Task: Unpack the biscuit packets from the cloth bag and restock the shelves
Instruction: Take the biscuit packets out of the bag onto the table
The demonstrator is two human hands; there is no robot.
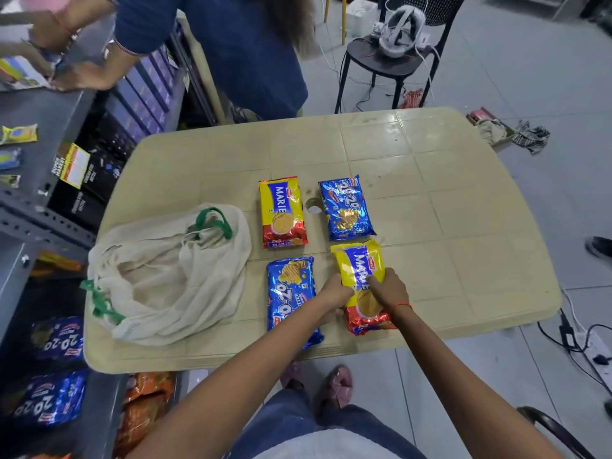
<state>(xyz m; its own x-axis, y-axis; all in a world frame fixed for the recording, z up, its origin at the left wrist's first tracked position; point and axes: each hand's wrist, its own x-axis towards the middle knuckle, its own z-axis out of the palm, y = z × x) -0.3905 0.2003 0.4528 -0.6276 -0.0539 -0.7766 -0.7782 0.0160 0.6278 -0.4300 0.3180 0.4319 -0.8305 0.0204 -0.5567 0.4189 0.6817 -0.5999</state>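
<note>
Several biscuit packets lie on the beige table (447, 210). A yellow Marie packet (282, 212) and a blue 20-20 packet (346, 208) sit in the far row. Nearer me lie a second blue 20-20 packet (288, 286) and a second yellow Marie packet (359, 266). My left hand (334, 294) grips that near Marie packet's left edge, and my right hand (387, 288) presses on its top. The cream cloth bag (172, 276) with green handles lies slumped and open on the table's left side.
Grey metal shelves (39, 223) stand at the left, with blue 20-20 packets (49, 399) and orange packets (145, 405) low down. Another person (245, 44) in blue stands beyond the table, reaching to the shelf. A black chair (390, 64) stands behind; cables (573, 339) lie on the floor at right.
</note>
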